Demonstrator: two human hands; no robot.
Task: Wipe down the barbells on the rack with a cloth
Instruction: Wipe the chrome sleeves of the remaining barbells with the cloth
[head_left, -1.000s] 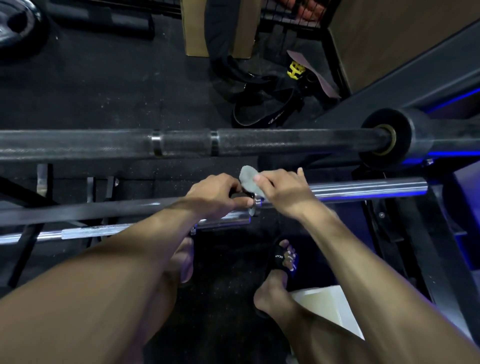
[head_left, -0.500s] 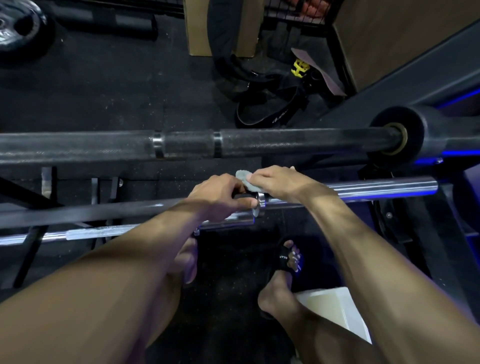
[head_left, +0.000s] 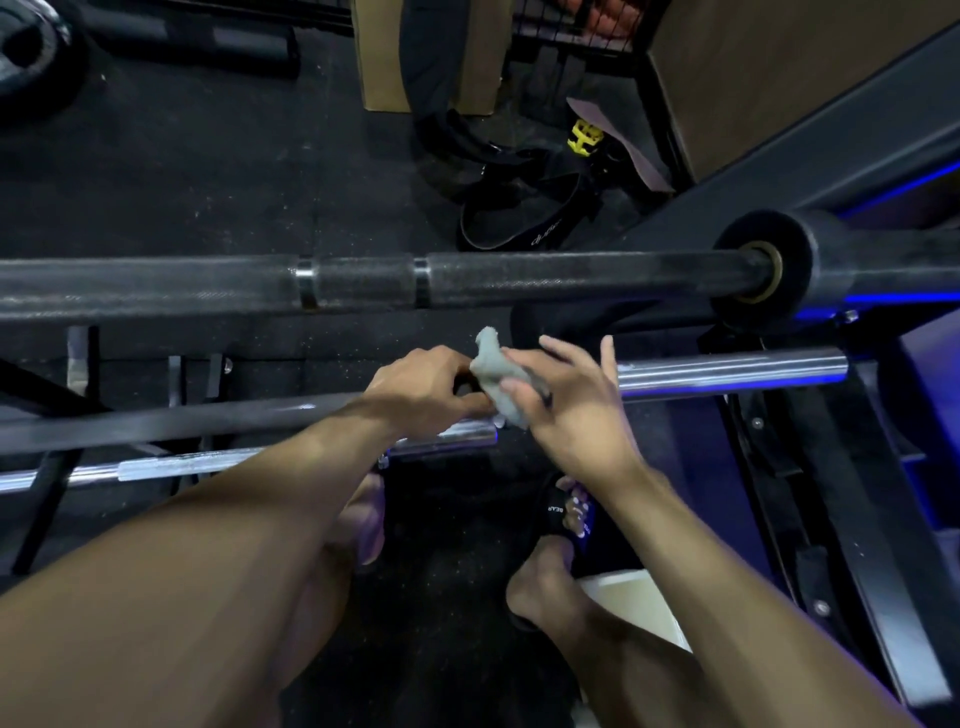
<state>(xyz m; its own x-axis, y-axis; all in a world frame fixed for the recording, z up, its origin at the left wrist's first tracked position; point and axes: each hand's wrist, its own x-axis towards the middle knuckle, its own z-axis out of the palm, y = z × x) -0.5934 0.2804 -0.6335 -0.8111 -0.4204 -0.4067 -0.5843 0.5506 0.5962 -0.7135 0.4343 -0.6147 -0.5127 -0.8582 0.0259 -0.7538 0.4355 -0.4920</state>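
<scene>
Barbells: three visible on the rack. Far one, black knurled barbell (head_left: 519, 278), runs full width. Middle one, dark-shaft barbell with chrome sleeve (head_left: 727, 370), is the one being worked. Near one, chrome barbell (head_left: 208, 464), lies low at left, sleeve end just under the hands.

One cloth (head_left: 498, 375), grey, bunched, at the collar of the middle bar where shaft meets sleeve. Right hand (head_left: 566, 410) pinches the cloth between thumb and forefinger, other fingers spread straight above the sleeve. Left hand (head_left: 428, 387) has fingers curled around the dark shaft just left of the cloth, steadying it.

Step in hand, by my read: wiping the collar and sleeve start. To do well: wrap the cloth fully round the bar rather than dabbing, keep the left grip firm so the bar doesn't roll, then slide right along the sleeve to its end.

Counts: three barbells, one cloth, two hands, one weight plate (head_left: 26, 47) far left on floor.
</scene>
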